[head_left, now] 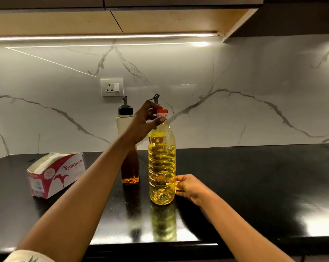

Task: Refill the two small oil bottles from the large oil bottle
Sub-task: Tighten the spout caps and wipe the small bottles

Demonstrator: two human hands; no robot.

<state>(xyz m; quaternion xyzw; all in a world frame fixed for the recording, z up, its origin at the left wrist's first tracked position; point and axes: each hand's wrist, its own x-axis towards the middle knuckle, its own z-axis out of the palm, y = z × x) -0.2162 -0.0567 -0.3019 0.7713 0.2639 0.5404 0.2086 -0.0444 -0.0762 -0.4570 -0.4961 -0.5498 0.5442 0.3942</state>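
The writing I can read from here: the white band on the red cap of the large oil bottle shows red letters, "Fortun", with the rest curving out of sight. On the left, a white and red tissue pack says "ORIGAMI" above a red bird logo; its smaller print is too fine for me to make out.

The left hand is raised at the bottle's top. Its fingers curl in over the cap and the thumb tip presses just under the band, so I read it as pinching the cap. The right hand is low on the right side of the same bottle, and its fingers wrap round the ribbed lower body in a firm grasp.

The large bottle stands upright on the black tabletop, near its front edge, filled with yellow oil almost to the shoulder. Just behind and to its left stands one small oil bottle with a black collar and pour spout, amber oil in its lower part. The left forearm crosses in front of it. The second small oil bottle is mostly hidden behind the hand — I see only its dark spout.

On the marble backsplash there is a white wall socket.
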